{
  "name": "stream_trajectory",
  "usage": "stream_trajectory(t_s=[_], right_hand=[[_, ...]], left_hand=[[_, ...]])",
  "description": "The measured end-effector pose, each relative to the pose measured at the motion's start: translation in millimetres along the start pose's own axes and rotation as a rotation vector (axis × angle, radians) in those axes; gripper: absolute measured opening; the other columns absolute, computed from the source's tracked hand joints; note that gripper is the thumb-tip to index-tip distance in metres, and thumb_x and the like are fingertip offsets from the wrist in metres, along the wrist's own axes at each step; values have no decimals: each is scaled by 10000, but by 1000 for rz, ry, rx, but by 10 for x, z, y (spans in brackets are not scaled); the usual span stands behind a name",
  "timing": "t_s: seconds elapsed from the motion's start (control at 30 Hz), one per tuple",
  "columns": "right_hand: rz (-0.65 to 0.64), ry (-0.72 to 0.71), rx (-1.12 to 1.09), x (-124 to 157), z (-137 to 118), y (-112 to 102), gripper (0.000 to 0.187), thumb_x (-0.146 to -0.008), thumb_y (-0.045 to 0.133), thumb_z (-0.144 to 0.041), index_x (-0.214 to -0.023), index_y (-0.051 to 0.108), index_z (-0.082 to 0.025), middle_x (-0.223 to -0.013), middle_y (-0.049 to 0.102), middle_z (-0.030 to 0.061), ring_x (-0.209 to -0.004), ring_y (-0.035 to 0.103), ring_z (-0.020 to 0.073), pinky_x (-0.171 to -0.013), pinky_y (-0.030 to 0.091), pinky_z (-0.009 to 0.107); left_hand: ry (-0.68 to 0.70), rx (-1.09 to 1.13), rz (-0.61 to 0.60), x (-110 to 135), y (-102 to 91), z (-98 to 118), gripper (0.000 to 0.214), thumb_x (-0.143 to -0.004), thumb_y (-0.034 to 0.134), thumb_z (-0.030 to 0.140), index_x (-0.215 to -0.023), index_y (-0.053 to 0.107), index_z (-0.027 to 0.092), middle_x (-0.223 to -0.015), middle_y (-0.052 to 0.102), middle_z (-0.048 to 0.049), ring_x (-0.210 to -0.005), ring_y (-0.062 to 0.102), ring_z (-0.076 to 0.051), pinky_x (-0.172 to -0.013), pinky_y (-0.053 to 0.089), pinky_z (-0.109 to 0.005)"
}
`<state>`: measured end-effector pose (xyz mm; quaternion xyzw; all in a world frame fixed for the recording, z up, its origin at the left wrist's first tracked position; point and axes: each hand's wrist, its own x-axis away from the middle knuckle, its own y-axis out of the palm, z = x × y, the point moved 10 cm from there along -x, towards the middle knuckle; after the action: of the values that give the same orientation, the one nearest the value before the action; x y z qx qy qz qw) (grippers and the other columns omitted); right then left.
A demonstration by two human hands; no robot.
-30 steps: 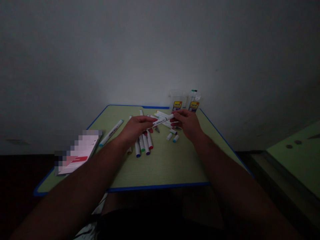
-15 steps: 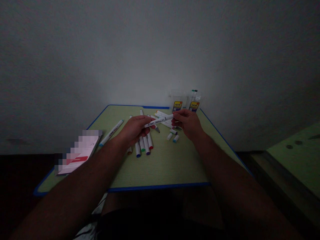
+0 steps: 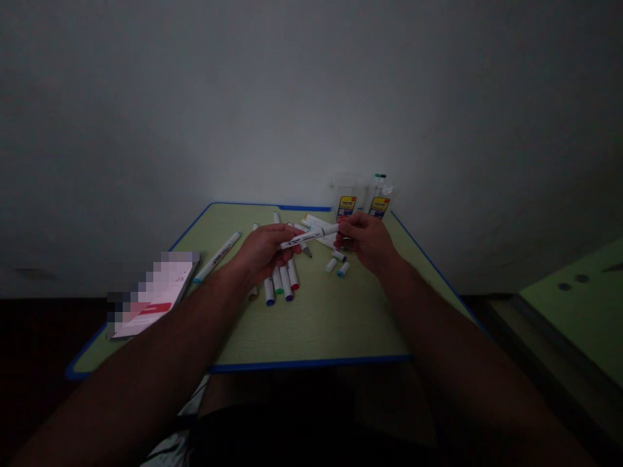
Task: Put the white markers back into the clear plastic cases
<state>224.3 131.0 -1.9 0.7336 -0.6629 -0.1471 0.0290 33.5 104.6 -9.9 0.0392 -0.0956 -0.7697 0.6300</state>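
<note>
A white marker (image 3: 308,237) with dark print is held between both hands above the table, tilted slightly up to the right. My left hand (image 3: 267,250) is closed on its left end. The fingers of my right hand (image 3: 363,235) pinch its right end and hide the tip. Below my left hand lie several white markers (image 3: 283,282) with coloured ends. An uncapped marker (image 3: 305,249) with a grey tip points out beside the left fingers. Just under my right hand rest loose caps (image 3: 343,269).
The light green table (image 3: 311,331) has a blue edge. Clear cases (image 3: 345,188) stand at the back right against the wall. More markers (image 3: 311,222) lie behind the hands. On the left are a single marker (image 3: 217,257) and a partly blurred booklet-like item (image 3: 160,295).
Almost nothing differs. Both hands keep the marker in nearly the same place, and the view has shifted very slightly.
</note>
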Motion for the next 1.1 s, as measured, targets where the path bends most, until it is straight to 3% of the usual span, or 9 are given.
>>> stream_trajectory(t_s=[0.77,1.1], right_hand=[[-8,21,-44,31,-33,54,337,-558,894,-298,-663,594,-186,-665,644,-33,-558,616,104,-568,614,300],[61,-70,-27,35,-152,43,280,-637,844,-340,-767,646,-190,-639,654,-28,-573,629,112,-584,613,282]], left_hand=[[6,20,19,15,6,14,158,-666,619,132,-800,687,83,-552,607,-48,-358,411,-66,-322,235,-176],[86,-74,-21,25,75,87,110,-743,656,211,-810,702,137,-645,650,-29,-418,410,-70,-369,251,-202]])
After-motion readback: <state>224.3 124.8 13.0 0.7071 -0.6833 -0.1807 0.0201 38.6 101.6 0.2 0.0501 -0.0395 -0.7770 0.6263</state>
